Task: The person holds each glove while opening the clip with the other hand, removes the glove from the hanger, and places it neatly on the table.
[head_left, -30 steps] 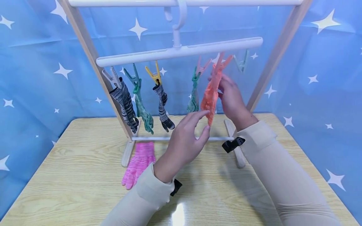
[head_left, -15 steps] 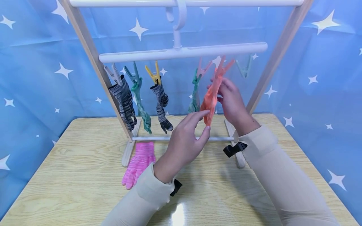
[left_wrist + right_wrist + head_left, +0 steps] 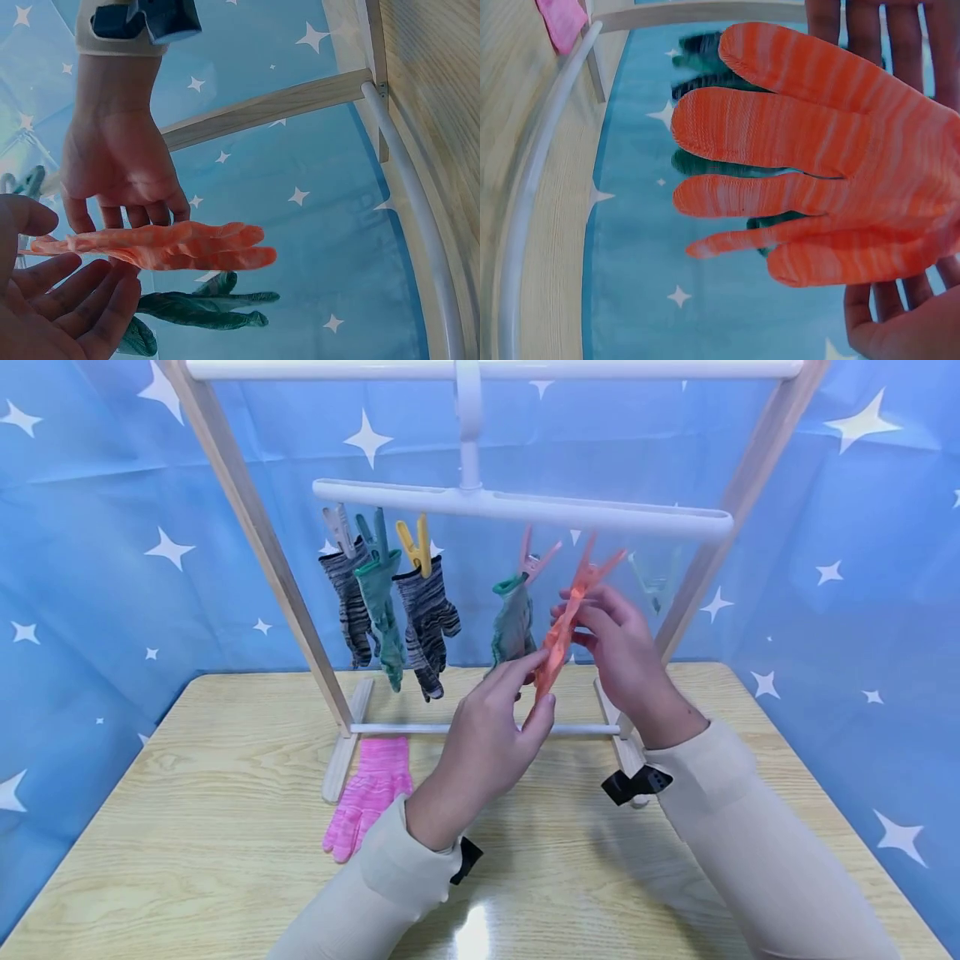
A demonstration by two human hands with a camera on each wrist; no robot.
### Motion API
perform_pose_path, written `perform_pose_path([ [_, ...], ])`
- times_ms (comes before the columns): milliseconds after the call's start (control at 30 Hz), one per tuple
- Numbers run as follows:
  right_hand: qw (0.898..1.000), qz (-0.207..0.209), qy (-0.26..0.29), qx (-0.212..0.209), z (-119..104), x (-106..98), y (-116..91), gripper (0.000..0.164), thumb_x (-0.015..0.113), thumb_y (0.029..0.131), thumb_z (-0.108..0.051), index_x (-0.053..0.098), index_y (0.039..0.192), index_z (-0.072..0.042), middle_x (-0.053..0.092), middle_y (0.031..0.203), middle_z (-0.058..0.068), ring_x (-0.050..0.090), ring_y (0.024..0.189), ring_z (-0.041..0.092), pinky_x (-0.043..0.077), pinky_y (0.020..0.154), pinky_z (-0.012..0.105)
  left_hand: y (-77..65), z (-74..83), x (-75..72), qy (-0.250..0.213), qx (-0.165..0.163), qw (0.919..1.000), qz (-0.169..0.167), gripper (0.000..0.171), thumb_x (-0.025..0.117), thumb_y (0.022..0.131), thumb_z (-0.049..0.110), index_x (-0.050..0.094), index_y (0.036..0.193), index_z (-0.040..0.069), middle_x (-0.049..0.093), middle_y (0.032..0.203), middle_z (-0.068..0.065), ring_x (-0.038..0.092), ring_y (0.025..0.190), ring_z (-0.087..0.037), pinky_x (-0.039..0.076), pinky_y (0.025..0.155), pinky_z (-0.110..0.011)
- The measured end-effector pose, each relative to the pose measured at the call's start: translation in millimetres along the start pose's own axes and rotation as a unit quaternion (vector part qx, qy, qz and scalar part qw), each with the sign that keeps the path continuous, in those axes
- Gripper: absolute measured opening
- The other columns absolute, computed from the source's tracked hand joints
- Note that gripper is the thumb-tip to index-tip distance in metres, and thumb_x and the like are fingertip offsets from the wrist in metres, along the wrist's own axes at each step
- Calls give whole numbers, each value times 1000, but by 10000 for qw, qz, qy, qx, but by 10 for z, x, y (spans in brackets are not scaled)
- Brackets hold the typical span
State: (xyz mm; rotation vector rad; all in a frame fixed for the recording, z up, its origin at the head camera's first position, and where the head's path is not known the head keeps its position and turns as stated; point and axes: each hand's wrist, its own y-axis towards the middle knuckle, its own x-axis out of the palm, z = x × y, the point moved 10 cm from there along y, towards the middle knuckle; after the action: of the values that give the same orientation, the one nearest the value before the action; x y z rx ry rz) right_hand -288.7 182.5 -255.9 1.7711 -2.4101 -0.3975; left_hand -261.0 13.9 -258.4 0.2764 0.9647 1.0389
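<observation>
An orange glove hangs by its cuff from an orange clothespin under the white hanger; the head view shows it edge-on. My left hand is at its lower end, fingers loosely extended, touching or very near it. Up by the cuff, my right hand has relaxed fingers behind the glove. In the right wrist view the glove spreads flat with its fingers hanging loose between the hands. Just left of it, a green glove hangs from a pink clothespin.
Grey-black gloves and another green glove hang from clothespins on the left. A pale green clothespin hangs at right. A pink glove lies on the wooden table. A wooden frame post stands at each side.
The hanger has swung round, its right end coming lower and nearer, its left end inward. The orange glove has turned edge-on. My right hand has moved slightly down and right; the left stays put.
</observation>
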Motion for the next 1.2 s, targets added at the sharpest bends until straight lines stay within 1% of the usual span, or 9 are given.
perform_pose_path([
  [233,9990,-282,346,62,-35,72,-173,23,51,105,-24,56,125,-13,57,129,4,52,123,21,43,102,28,16,-11,-27,-221,37,9997,101,42,63,98,19,57,138,11,67,125,-4,69,104,-15,58,85,-27],
  [300,9991,-233,351,47,-48,71,-224,27,56,103,-24,57,126,-11,58,131,4,53,125,19,46,102,25,13,-15,-46,-329,31,9993,146,38,63,98,19,59,135,9,68,121,-5,69,99,-14,59,82,-26],
  [367,9996,-177,216,3,-71,69,-267,34,60,101,-26,58,131,-8,60,132,4,54,127,18,47,105,28,11,-19,-72,-414,31,9989,219,35,63,98,19,61,131,8,68,117,-5,68,93,-13,58,79,-24],
  [500,9997,-93,-226,-15,-97,69,-332,28,62,100,-28,65,121,-10,62,120,1,54,126,16,46,107,31,9,-12,-133,-490,61,9979,409,32,64,98,20,62,127,9,69,109,-3,65,86,-11,57,77,-20],
  [600,9990,-34,-426,-164,-128,61,-369,16,62,99,-25,69,107,-13,64,108,0,55,116,17,48,98,28,9,-7,-154,-513,90,9974,504,31,65,98,22,62,125,8,70,106,-3,63,82,-11,56,73,-20],
  [700,9983,-49,-505,-272,-146,52,-415,12,61,100,-23,70,106,-16,66,106,-3,54,109,16,48,91,24,10,-6,-169,-540,112,9967,597,29,64,98,22,62,123,7,69,99,-3,60,78,-10,54,68,-20],
  [800,9987,-158,-350,-327,-157,63,-440,16,60,101,-21,70,113,-17,67,110,-3,54,111,16,49,91,23,16,4,-197,-565,137,9959,698,27,64,99,22,63,121,7,69,94,-2,59,75,-9,53,66,-19],
  [1100,9970,-321,275,-643,-251,60,-412,16,56,101,-10,70,109,-15,67,102,-4,56,103,14,50,90,25,26,10,-222,-551,146,9954,771,24,63,99,20,65,118,6,69,87,-3,58,70,-9,53,63,-20],
  [1200,9948,-329,566,-781,-327,59,-383,18,53,102,-8,70,106,-13,65,110,-2,55,112,15,50,92,24,30,16,-225,-529,182,9952,798,23,62,99,20,66,117,6,69,86,-2,58,69,-8,53,63,-20],
])
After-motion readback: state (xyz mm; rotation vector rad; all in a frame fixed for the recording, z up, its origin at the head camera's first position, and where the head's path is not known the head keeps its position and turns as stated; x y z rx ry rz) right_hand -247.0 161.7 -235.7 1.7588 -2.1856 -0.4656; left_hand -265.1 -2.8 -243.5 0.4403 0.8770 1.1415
